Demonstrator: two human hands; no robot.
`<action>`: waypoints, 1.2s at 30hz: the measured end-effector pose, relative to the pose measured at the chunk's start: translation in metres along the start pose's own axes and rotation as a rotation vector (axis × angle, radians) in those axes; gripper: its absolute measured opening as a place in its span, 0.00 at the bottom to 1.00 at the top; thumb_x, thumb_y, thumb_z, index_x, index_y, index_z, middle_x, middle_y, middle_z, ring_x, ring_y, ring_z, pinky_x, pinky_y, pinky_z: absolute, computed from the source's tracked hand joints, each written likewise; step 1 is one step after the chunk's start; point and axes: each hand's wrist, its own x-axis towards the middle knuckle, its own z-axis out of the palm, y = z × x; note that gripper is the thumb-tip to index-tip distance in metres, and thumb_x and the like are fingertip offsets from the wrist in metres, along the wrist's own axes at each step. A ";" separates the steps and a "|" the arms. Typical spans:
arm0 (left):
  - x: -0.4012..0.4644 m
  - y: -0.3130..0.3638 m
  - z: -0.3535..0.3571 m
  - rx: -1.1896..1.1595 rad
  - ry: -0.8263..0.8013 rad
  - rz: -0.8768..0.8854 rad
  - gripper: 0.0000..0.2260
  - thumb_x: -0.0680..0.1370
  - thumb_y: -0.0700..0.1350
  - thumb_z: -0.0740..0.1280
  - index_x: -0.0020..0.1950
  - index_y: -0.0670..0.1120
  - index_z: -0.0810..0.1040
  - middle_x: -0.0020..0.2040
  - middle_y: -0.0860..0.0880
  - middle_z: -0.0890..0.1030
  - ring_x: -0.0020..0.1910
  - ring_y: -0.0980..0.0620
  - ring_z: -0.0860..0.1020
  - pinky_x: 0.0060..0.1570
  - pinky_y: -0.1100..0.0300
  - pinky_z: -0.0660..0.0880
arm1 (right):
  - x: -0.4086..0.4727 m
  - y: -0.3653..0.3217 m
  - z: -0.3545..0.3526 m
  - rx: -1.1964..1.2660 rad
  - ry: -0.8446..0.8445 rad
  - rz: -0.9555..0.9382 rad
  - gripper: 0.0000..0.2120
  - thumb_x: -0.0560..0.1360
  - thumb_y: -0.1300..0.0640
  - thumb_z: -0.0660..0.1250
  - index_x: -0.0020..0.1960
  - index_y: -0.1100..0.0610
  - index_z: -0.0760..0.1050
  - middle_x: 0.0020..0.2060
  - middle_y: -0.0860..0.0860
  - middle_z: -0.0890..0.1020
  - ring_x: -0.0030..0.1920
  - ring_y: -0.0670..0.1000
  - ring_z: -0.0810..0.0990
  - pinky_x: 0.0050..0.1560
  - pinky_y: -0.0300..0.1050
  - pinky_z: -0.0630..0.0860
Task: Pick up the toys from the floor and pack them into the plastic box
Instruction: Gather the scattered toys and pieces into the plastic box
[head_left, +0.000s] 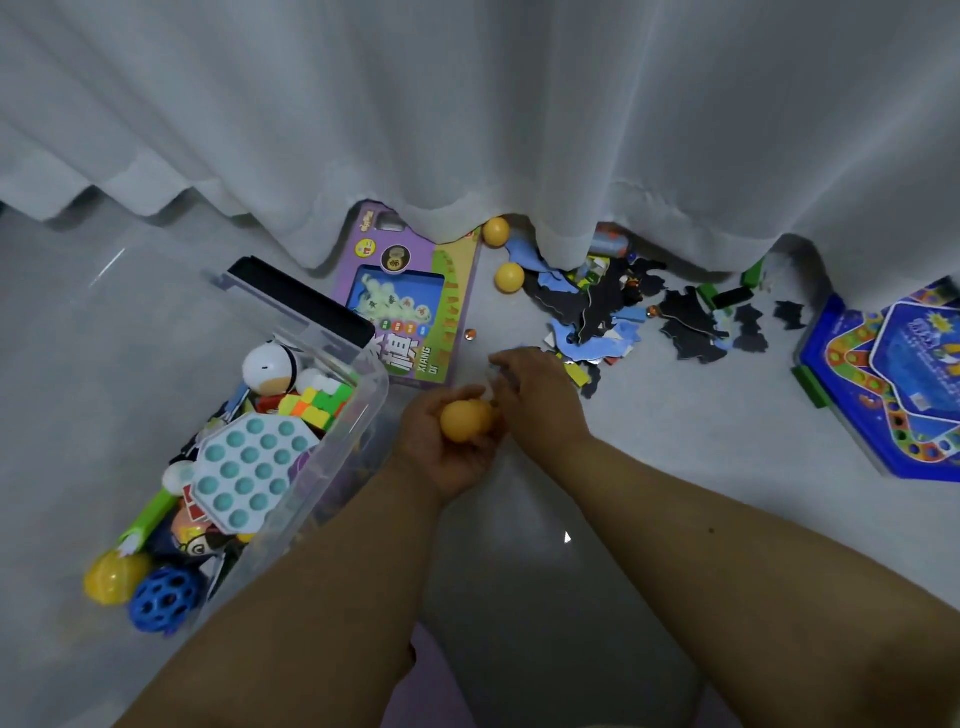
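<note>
My left hand (447, 457) cups an orange ball (466, 420) in its curled fingers, just right of the clear plastic box (358, 415). The box holds several toys, among them a teal pop-it board (249, 467), a colour cube (317, 408) and a white egg-shaped figure (267, 369). My right hand (535, 395) hovers palm down beside the ball, fingers reaching over the floor near puzzle pieces; whether it holds anything I cannot tell. Two more orange balls (509, 278) (496, 230) lie by the curtain hem.
A purple game box (415, 291) lies flat behind the plastic box. Black and blue puzzle pieces (613, 312) are scattered right of it. A blue hexagonal game board (893, 384) sits far right. A white curtain (467, 114) hangs over the floor's back edge.
</note>
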 end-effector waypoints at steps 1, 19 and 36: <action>0.001 0.001 0.000 -0.027 -0.009 0.009 0.07 0.69 0.44 0.64 0.43 0.44 0.77 0.42 0.43 0.79 0.33 0.46 0.79 0.22 0.68 0.69 | 0.010 0.005 0.000 -0.013 -0.024 0.017 0.14 0.77 0.57 0.63 0.60 0.58 0.77 0.56 0.56 0.79 0.59 0.55 0.74 0.58 0.43 0.68; 0.022 0.015 -0.006 -0.151 0.009 0.092 0.09 0.65 0.48 0.68 0.39 0.43 0.82 0.46 0.46 0.78 0.38 0.49 0.80 0.22 0.68 0.71 | 0.118 0.015 0.044 -0.356 -0.352 -0.095 0.11 0.77 0.61 0.62 0.57 0.62 0.76 0.55 0.61 0.75 0.55 0.61 0.74 0.49 0.46 0.68; 0.055 0.035 0.039 -0.229 -0.089 0.040 0.17 0.76 0.59 0.62 0.55 0.47 0.76 0.46 0.46 0.78 0.34 0.51 0.80 0.22 0.67 0.72 | 0.123 -0.017 -0.049 0.238 -0.650 0.022 0.09 0.70 0.59 0.74 0.50 0.59 0.81 0.40 0.48 0.82 0.39 0.41 0.78 0.39 0.28 0.75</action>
